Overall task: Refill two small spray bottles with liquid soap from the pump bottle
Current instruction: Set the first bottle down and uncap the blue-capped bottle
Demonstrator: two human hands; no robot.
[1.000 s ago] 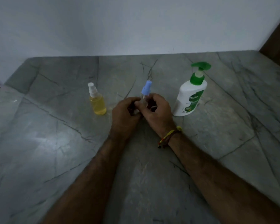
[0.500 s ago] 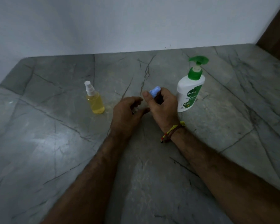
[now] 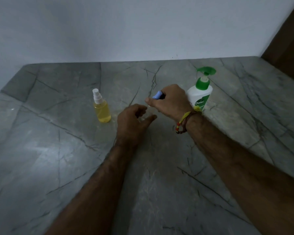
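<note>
Beside the pump bottle [image 3: 199,95], the right hand [image 3: 170,101] grip pinches the blue sprayer [image 3: 157,95]; left hand [image 3: 134,119] loosely apart.

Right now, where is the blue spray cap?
In the head view, the blue spray cap sits in the right hand, just left of the pump bottle.

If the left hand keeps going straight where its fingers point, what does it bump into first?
Probably the right hand, which grips the blue spray cap. The left hand has fingers pointing up-right toward it. A faint clear bottle may sit between them; too dim to be sure.
</note>
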